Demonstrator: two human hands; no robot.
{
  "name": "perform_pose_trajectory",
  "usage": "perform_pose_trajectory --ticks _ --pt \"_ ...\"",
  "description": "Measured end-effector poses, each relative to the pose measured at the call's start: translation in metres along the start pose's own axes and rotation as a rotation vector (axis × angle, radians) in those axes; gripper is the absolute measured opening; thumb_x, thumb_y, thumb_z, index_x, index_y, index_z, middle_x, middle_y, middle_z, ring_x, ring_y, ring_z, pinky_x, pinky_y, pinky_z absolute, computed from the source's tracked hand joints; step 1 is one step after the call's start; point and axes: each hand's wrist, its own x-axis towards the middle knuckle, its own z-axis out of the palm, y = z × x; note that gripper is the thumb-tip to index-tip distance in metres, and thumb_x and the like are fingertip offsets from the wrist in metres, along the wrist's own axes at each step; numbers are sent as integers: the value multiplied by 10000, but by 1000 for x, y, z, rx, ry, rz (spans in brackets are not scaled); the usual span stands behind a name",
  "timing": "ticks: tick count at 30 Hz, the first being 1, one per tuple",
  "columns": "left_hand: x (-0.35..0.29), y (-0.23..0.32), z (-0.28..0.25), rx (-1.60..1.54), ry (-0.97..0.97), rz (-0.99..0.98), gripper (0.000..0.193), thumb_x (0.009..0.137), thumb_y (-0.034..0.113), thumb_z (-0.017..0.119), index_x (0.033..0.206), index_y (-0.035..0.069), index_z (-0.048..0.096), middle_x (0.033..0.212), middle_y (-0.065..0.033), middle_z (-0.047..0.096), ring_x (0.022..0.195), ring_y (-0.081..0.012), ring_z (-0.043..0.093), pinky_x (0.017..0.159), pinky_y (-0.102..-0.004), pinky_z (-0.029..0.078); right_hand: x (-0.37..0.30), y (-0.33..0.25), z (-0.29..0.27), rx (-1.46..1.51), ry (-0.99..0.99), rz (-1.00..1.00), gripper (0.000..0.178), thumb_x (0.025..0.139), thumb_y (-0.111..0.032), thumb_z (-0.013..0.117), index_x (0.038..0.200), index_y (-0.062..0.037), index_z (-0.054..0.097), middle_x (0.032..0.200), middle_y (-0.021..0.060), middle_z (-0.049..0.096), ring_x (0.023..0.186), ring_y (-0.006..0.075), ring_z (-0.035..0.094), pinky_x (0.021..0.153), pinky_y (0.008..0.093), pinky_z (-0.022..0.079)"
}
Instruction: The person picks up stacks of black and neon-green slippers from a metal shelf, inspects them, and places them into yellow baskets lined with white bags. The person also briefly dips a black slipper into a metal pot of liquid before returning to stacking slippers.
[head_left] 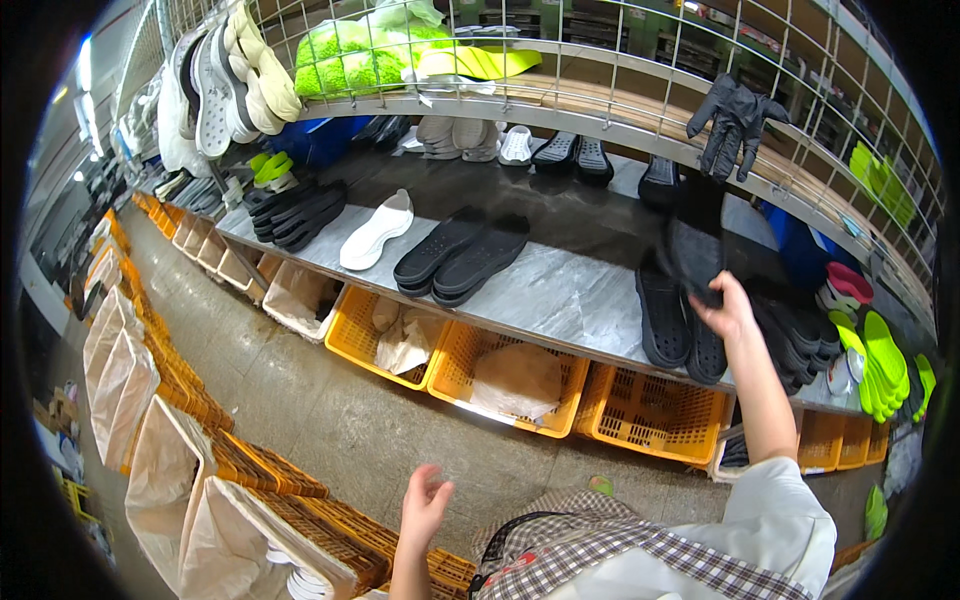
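Note:
My right hand (730,308) reaches out over the bench and pinches the near end of a black shoe sole (697,245), which is slightly blurred and tilted up. Just below it, more black soles (664,325) lie side by side at the bench edge. My left hand (425,505) hovers low above the floor, fingers apart, holding nothing. In the middle of the bench sit black soles (470,262) in a pair. A white sole (378,232) lies to their left, and stacked black soles (300,215) are farther left.
Yellow crates (510,385) stand under the grey bench (570,295). Lined baskets (185,470) run along the left. A wire grid (600,60) rises behind, with a black glove (735,125) hanging on it. Bright green soles (882,365) lie at the right end.

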Motion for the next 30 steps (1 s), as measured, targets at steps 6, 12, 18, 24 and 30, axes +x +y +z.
perform_pose_trajectory --ticks 6,12,18,24,30 --pt "51 81 24 -153 -356 256 684 856 110 632 1431 82 262 1458 -141 288 1281 -255 385 994 -383 396 -185 86 42 -230 -322 251 894 587 -8 468 1446 -105 242 1327 180 418 1160 325 482 945 451 454" --pt "68 115 32 -815 -172 150 690 952 251 506 1468 65 87 1458 -120 271 1298 -232 347 1048 -386 325 -230 152 80 -430 -748 317 901 559 4 528 1422 -46 273 1330 155 442 1225 255 453 1019 330 376" --pt "65 110 9 -886 -61 182 690 972 292 459 1463 39 45 1442 -160 275 1303 -248 339 1066 -363 299 -231 173 96 -599 -905 205 882 620 29 505 1445 -55 205 1381 132 357 1249 208 413 998 290 366" --pt "73 112 -3 -952 100 164 603 973 227 463 1455 115 117 1418 -132 322 1267 -257 386 1047 -400 338 -232 181 115 -762 -1064 32 861 637 21 532 1439 -38 223 1405 133 328 1269 221 376 1023 310 335" --pt "94 79 -6 -1300 49 361 551 959 308 482 1418 169 211 1388 -79 382 1229 -262 428 1029 -448 376 -234 182 130 -1190 -1429 -564 965 699 -435 774 1436 -102 249 1378 266 232 1283 445 303 1044 459 321"
